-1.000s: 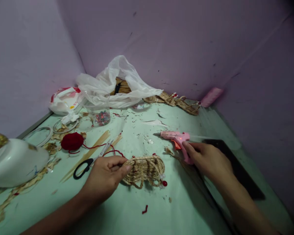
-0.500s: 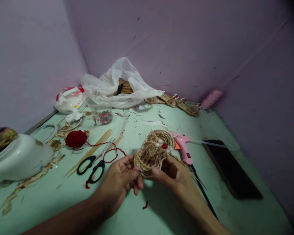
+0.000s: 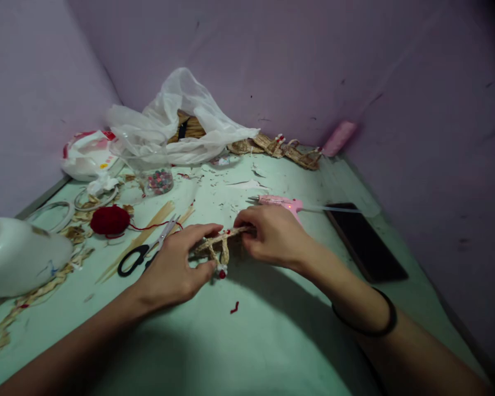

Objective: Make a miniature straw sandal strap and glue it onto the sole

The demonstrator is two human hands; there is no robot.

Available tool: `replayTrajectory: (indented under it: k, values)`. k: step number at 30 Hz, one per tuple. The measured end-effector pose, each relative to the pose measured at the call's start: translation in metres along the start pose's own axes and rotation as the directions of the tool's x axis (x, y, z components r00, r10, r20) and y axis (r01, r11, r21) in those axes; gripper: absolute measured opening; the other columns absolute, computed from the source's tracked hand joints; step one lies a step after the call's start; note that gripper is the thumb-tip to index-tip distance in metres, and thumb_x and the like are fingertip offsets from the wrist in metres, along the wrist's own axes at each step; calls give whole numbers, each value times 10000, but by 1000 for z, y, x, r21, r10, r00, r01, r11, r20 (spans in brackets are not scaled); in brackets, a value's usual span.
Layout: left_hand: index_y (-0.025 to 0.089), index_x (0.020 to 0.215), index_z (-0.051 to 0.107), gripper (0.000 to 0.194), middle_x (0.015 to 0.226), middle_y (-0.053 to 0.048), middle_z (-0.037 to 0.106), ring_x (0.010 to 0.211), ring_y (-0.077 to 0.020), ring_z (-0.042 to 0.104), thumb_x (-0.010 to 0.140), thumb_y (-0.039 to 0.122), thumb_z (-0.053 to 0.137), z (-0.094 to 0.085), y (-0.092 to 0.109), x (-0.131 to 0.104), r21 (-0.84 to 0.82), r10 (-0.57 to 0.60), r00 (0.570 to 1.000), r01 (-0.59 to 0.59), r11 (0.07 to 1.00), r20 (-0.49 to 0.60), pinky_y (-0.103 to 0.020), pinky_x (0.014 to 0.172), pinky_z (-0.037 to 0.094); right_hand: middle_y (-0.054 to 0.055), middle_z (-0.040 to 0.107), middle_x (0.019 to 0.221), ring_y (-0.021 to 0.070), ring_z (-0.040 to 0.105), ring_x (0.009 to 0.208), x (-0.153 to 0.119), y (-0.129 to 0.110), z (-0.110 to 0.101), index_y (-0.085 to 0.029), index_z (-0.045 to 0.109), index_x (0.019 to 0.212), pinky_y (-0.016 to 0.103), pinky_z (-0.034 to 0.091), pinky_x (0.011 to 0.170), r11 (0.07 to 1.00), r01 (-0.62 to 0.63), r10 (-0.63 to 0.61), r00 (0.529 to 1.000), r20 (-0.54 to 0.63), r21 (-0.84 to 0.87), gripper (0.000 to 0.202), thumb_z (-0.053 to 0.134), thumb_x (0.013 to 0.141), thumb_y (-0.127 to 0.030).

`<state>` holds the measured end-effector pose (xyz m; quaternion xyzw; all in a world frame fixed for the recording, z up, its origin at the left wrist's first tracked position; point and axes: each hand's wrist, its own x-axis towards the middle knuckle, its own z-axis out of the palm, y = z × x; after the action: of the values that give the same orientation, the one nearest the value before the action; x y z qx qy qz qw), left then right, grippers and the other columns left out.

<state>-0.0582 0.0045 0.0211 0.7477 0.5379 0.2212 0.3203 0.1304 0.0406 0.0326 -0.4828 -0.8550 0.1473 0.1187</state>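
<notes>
I judge the woven straw piece [image 3: 219, 245] light and floppy; my left hand [image 3: 175, 272] and right hand [image 3: 274, 236] pinch its opposite edges.

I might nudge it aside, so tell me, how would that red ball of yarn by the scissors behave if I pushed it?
The red yarn ball looks round and small, so it would probably roll and feel light. Its loose strand trails toward the scissors, so it may unwind or drag. It looks soft, hardly fragile.

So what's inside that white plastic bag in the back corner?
Through the opening of the white plastic bag a bundle of straw-coloured strands with a black strip across it shows. The bag covers the rest, so nothing more inside can be told.
</notes>
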Motion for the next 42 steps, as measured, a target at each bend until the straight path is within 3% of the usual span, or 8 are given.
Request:
replayTrajectory:
  k: [4,7,10,13,16,21,30,42]
  values:
    - [175,1158,509,518,1174,-64,565,1057,-239,507,663,326,497,3,7,2,-62,55,996,-50,997,74,-341,902,392,33,666,767,162,575,691,-9,12,10,-177,638,909,274,399,619,986,-18,26,999,-44,168,278,507,667,-134]
    - [180,1109,548,471,1064,-57,624,912,-221,572,678,365,505,8,16,11,13,-46,998,45,999,52,-312,784,441,65,651,921,175,587,821,-19,26,15,-161,493,1167,301,433,715,919,-25,67,993,-92,394,463,566,711,-200]
    - [212,994,611,345,857,-16,671,724,-175,592,685,274,470,14,25,20,131,-139,990,133,982,34,-269,639,433,98,607,1051,184,567,911,-26,36,18,-160,398,1252,311,448,740,855,0,84,987,-138,518,582,598,707,-204]
    - [255,925,639,319,753,1,664,647,-172,570,665,254,453,19,30,28,309,-161,986,142,941,38,-254,542,375,84,614,1044,183,565,902,-30,40,20,-168,500,1158,315,441,758,882,60,33,982,-188,468,471,587,696,-141]
    - [245,816,663,281,687,-30,646,627,-205,557,682,346,437,22,34,33,543,-188,982,153,826,9,-268,508,337,52,659,888,178,579,806,-31,38,24,-166,616,966,300,426,712,931,91,-40,988,-151,353,282,572,691,-119]
    - [231,739,663,301,652,-65,634,626,-241,572,706,359,393,26,39,33,752,-190,981,97,652,39,-286,496,322,42,653,726,149,554,654,-34,32,31,-151,650,857,258,367,574,958,36,1,992,-127,284,176,526,733,-148]
    - [218,737,656,228,555,-51,611,511,-191,552,641,276,457,28,51,45,799,-280,947,43,600,160,-259,452,292,37,590,594,118,453,514,-34,32,31,-141,628,721,252,271,489,981,39,-17,993,-115,189,128,516,741,-200]
    - [202,673,655,207,515,-70,592,504,-223,548,605,253,466,32,52,49,819,-222,960,-14,573,172,-283,441,293,45,575,591,136,456,543,-36,33,33,-149,615,705,263,277,522,994,49,-38,993,-111,94,131,497,740,-195]
